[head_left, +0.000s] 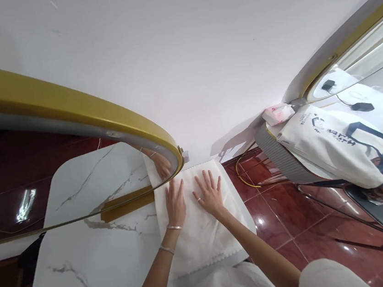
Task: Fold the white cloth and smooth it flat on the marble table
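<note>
1. Nearest, at the bottom edge, is the person's white clothing (228, 286), with both bare forearms reaching forward over it.
2. The left hand (176, 207) lies palm down on a white cloth (202, 239), fingers extended forward; its grip is open and closed around nothing. Two bracelets (174, 227) circle that wrist and forearm.
3. The right hand (211, 196) rests just beside it, also palm down, fingers spread wide, the grip equally open. A ring (199, 199) shows on one finger.
4. The cloth lies flat under both hands at the right end of a white, grey-veined bench (88, 270); its near edge looks scalloped, and light creases run across it near the right forearm.
5. Above the bench's left part stands a gold-framed mirror (105, 114), reflecting a hand, the benchtop and dark red flooring.
6. To the right, beyond red floor tiles (272, 217), a ribbed-sided table (278, 156) carries a white printed bag (337, 145) with dark straps and a pink-and-white packet (278, 114).
7. Behind these are a second mirror (351, 61) and the pale wall (180, 48).
</note>
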### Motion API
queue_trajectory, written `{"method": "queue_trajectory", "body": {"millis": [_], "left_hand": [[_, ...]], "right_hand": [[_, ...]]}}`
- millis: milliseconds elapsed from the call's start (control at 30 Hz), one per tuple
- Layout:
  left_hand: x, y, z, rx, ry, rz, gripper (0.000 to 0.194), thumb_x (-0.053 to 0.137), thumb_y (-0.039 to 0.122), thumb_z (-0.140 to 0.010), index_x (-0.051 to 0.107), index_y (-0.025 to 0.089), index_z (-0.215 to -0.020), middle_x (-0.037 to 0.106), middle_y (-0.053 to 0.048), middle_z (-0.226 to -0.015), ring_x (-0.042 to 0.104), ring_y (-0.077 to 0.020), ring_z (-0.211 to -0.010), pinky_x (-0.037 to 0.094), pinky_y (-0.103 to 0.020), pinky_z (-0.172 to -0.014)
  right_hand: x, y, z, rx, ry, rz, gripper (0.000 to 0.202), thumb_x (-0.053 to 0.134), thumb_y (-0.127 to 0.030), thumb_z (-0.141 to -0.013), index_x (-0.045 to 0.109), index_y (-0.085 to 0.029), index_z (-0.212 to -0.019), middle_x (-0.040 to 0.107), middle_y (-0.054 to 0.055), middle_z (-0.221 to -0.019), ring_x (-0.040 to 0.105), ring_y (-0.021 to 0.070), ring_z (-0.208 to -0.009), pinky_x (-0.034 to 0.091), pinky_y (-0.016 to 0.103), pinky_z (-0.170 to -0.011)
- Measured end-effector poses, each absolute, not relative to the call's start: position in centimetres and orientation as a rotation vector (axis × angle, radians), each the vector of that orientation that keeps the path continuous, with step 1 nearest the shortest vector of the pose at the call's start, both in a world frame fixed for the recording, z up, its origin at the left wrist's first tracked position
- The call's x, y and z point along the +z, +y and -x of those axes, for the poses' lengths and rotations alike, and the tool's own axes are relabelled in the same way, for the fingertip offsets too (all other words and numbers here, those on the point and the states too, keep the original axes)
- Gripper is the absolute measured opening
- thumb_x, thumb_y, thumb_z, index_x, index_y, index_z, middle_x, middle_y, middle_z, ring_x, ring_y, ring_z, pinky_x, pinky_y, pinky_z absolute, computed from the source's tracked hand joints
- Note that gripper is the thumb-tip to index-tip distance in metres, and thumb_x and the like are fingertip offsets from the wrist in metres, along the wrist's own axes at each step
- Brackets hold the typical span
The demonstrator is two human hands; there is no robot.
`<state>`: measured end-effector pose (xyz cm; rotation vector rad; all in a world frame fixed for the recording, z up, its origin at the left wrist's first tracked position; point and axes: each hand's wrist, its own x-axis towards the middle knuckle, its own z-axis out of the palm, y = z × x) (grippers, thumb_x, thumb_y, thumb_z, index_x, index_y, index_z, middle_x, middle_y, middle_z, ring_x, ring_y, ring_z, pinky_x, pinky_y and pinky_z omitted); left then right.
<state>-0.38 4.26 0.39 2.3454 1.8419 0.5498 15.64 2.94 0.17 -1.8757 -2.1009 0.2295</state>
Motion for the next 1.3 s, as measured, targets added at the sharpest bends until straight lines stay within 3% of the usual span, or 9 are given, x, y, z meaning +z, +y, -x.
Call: {"method": "queue_trajectory", "body": {"millis": [167, 333, 433, 600, 733, 867, 1067, 1200, 1300], "left_hand": [[0.0, 8.5, -2.2, 0.502, 1.685, -2.401, 0.055, 0.046, 0.046, -0.092, 0.044, 0.025, -0.143, 0.03, -0.013, -0.156, 0.025, -0.0324, -0.145, 0.023, -0.054, -0.115], [0.2, 14.5, -4.0, 0.509, 1.691, -2.297, 0.052, 0.044, 0.044, -0.093, 0.047, 0.024, -0.141, 0.042, -0.012, -0.149, 0.033, -0.0323, -0.141, 0.023, -0.052, -0.116], [0.6, 14.7, -4.4, 0.53, 1.707, -2.272, 0.051, 0.039, 0.04, -0.095, 0.045, 0.022, -0.142, 0.04, -0.014, -0.15, 0.032, -0.0322, -0.141, 0.021, -0.053, -0.116], [1.4, 5.0, -2.3, 0.585, 1.907, -2.224, 0.057, 0.046, 0.044, -0.093, 0.039, 0.023, -0.146, 0.023, -0.013, -0.159, 0.018, -0.032, -0.147, 0.021, -0.053, -0.117], [1.4, -5.2, -0.2, 0.51, 1.94, -2.247, 0.061, 0.05, 0.041, -0.091, 0.034, 0.025, -0.148, 0.013, -0.012, -0.161, 0.016, -0.0324, -0.147, 0.022, -0.054, -0.116], [1.2, -8.9, 0.3, 0.486, 1.958, -2.283, 0.062, 0.051, 0.036, -0.091, 0.033, 0.024, -0.149, 0.009, -0.012, -0.161, 0.016, -0.0345, -0.147, 0.025, -0.056, -0.114], [0.4, -1.8, -1.5, 0.574, 1.82, -2.348, 0.057, 0.048, 0.036, -0.093, 0.037, 0.018, -0.146, 0.014, -0.016, -0.16, 0.015, -0.0317, -0.147, 0.025, -0.053, -0.116], [-0.2, 4.6, -3.0, 0.537, 1.713, -2.341, 0.047, 0.044, 0.034, -0.095, 0.048, 0.017, -0.138, 0.031, -0.014, -0.155, 0.023, -0.028, -0.146, 0.023, -0.051, -0.118], [-0.1, 6.3, -3.4, 0.468, 1.757, -2.31, 0.048, 0.046, 0.038, -0.093, 0.048, 0.021, -0.139, 0.03, -0.013, -0.156, 0.023, -0.0297, -0.146, 0.013, -0.059, -0.118]], "right_hand": [[-0.3, 5.8, -17.5, 0.234, -2.089, 1.953, 0.059, 0.038, -0.046, -0.097, 0.029, -0.025, -0.151, 0.019, 0.01, -0.16, 0.01, 0.0312, -0.148, 0.008, 0.056, -0.116], [0.5, 12.0, -18.9, 0.297, -2.116, 1.987, 0.058, 0.041, -0.048, -0.096, 0.035, -0.025, -0.149, 0.029, 0.011, -0.156, 0.021, 0.0331, -0.144, 0.01, 0.057, -0.115], [0.8, 13.4, -19.7, 0.329, -2.121, 1.998, 0.057, 0.04, -0.051, -0.097, 0.037, -0.025, -0.148, 0.038, 0.012, -0.152, 0.032, 0.0323, -0.139, 0.018, 0.055, -0.113], [0.7, 8.2, -20.7, 0.218, -2.088, 2.047, 0.063, 0.04, -0.05, -0.097, 0.03, -0.02, -0.151, 0.02, 0.014, -0.159, 0.014, 0.0338, -0.146, 0.013, 0.053, -0.115], [0.2, 0.4, -20.5, 0.16, -2.145, 1.983, 0.07, 0.041, -0.052, -0.095, 0.024, -0.016, -0.153, 0.013, 0.015, -0.16, 0.007, 0.0341, -0.147, 0.014, 0.052, -0.116], [-0.3, -3.4, -20.2, 0.109, -2.17, 1.963, 0.072, 0.041, -0.053, -0.095, 0.02, -0.018, -0.154, 0.007, 0.015, -0.161, 0.004, 0.0355, -0.147, 0.017, 0.055, -0.115], [-0.3, 3.8, -22.1, 0.128, -2.161, 2.027, 0.069, 0.04, -0.054, -0.095, 0.026, -0.018, -0.152, 0.013, 0.014, -0.16, 0.007, 0.0335, -0.147, 0.017, 0.052, -0.116], [0.0, 9.4, -23.8, 0.216, -2.094, 2.063, 0.068, 0.043, -0.053, -0.095, 0.03, -0.017, -0.15, 0.025, 0.016, -0.156, 0.02, 0.0333, -0.144, 0.026, 0.049, -0.113], [0.2, 10.2, -24.3, 0.181, -2.055, 2.022, 0.06, 0.04, -0.049, -0.097, 0.04, -0.011, -0.144, 0.038, 0.019, -0.148, 0.028, 0.0328, -0.139, 0.03, 0.049, -0.111]]}}
